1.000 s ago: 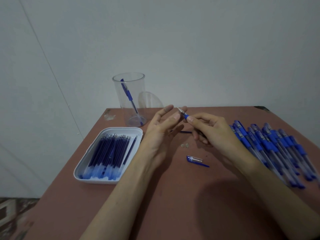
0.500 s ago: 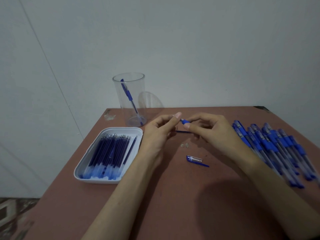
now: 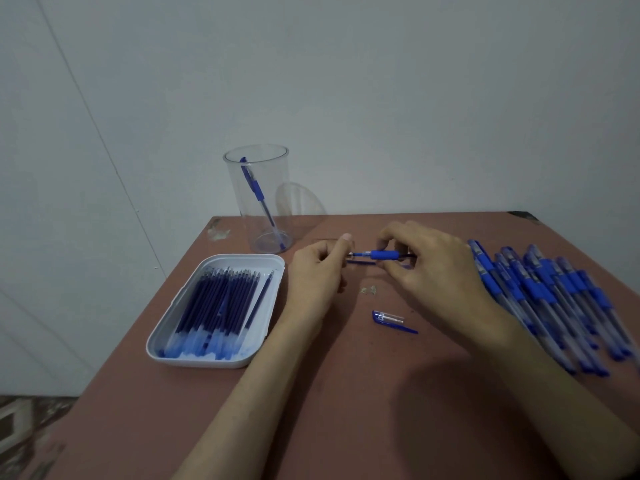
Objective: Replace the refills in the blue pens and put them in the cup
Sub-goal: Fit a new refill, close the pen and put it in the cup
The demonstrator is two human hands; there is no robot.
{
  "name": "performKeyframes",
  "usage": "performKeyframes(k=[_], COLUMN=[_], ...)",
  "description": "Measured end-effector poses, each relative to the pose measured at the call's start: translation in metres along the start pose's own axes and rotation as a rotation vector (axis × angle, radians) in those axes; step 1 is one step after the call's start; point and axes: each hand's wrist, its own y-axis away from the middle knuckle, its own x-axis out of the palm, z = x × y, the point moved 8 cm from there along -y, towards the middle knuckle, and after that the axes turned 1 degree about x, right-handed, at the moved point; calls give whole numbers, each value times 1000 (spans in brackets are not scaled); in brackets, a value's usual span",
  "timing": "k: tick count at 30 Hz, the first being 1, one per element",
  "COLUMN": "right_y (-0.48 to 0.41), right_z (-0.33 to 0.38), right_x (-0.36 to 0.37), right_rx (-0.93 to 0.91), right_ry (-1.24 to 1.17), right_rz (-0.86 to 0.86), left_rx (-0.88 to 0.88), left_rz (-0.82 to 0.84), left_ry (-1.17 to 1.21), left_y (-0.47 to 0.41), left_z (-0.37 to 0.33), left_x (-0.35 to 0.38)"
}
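— While it hangs level above the reddish-brown table (image 3: pixel 346 393), who holds the blue plastic pen (image 3: pixel 381 254)?

— Both. The right hand (image 3: pixel 433 271) curls its fingers round the grip; the left hand (image 3: pixel 315 275) pinches the tip. Behind stands a clear plastic cup (image 3: pixel 273 181), a second blue pen (image 3: pixel 256 188) leaning inside.

Left grip (image 3: pixel 315 275) pinching pen (image 3: pixel 381 254) tip, right grip (image 3: pixel 433 271) curled round barrel
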Motion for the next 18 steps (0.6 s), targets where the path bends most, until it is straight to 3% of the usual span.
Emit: performKeyframes(k=[6,11,18], right_y=[-4,-6,-1], right_z=[-25,-40,-34], right_x=[-5,-5,8], right_rx=[148,214,208], right_ry=[35,-73,-257], right_rz=[7,35,222], left_rx=[-13,-67,-114], left_rz=[-66,-70,16], left_ry=[88,345,498], left_y=[-2,-3,-1], left_z=[0,0,-3], left_x=[-12,-15,-7])
